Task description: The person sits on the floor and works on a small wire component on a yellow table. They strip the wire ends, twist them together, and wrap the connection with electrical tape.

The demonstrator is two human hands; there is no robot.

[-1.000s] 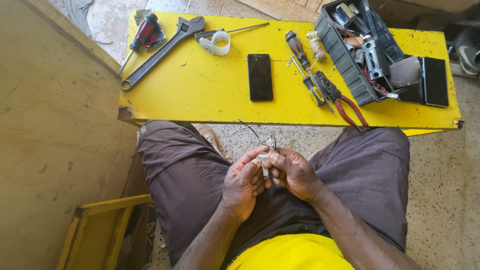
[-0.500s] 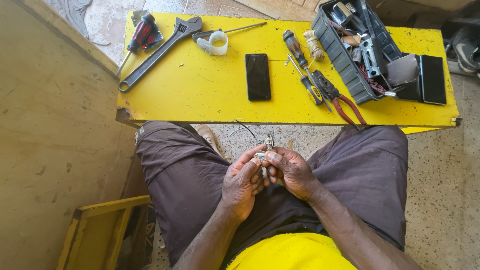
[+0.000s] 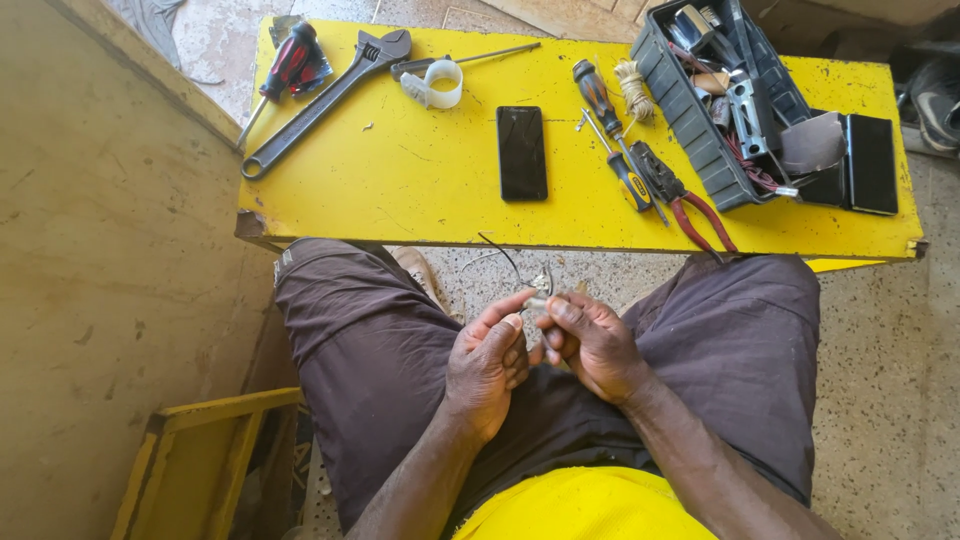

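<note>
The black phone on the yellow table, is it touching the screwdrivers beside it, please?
Apart. The head view shows bare yellow table between the black phone and the screwdrivers.

The small metal part [image 3: 541, 296] pinched between my hands is mostly covered by my fingers [image 3: 520, 325] and too small to identify. The shoe [image 3: 935, 95] at upper right runs off the frame, and the toolbox [image 3: 700, 140] contents blur together.

Place: small repair workshop, informal.
Bench: yellow worktable [image 3: 420, 190] just beyond the hands.
Tools: adjustable wrench [image 3: 325, 100], screwdrivers [image 3: 610, 130], red-handled pliers [image 3: 685, 200], open toolbox [image 3: 700, 130].
Floor: bare speckled concrete [image 3: 890, 380].
</note>
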